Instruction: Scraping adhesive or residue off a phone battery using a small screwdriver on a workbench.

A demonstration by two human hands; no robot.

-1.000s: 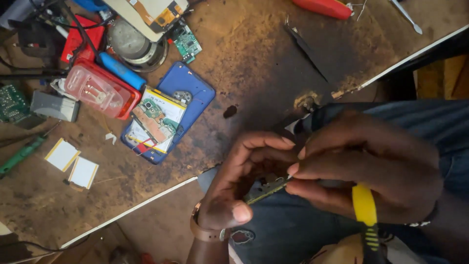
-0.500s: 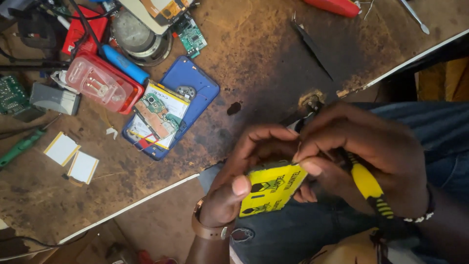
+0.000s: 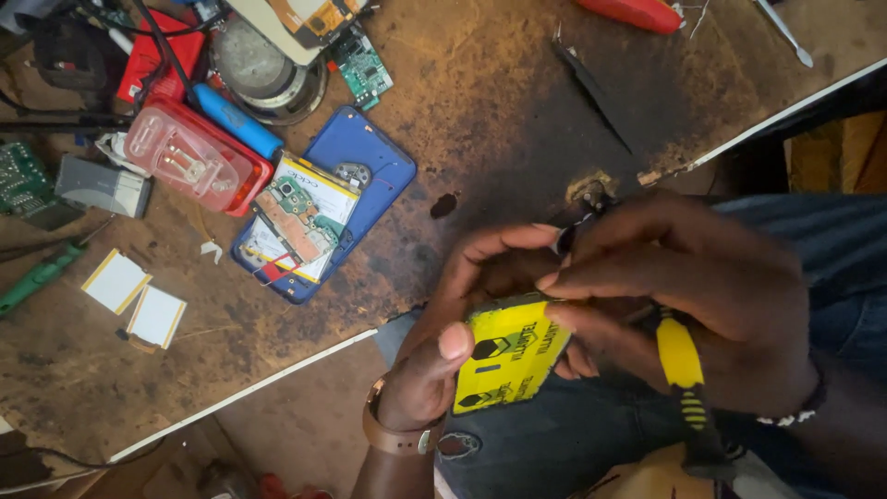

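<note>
A flat yellow rectangular part with black markings sits between my two hands, held over my lap below the workbench edge. My left hand grips it from the left, thumb pressed on its face. My right hand covers its upper right corner with the fingertips and also carries a yellow-and-black handled tool, whose tip is hidden under the fingers.
On the worn brown bench lies an opened blue phone with exposed circuit board. Around it sit a red clear-lidded case, a green circuit board, two small white pads, black tweezers and a red tool.
The yellow part has been turned from edge-on to face up toward the camera. Both hands shifted slightly while staying on it.
</note>
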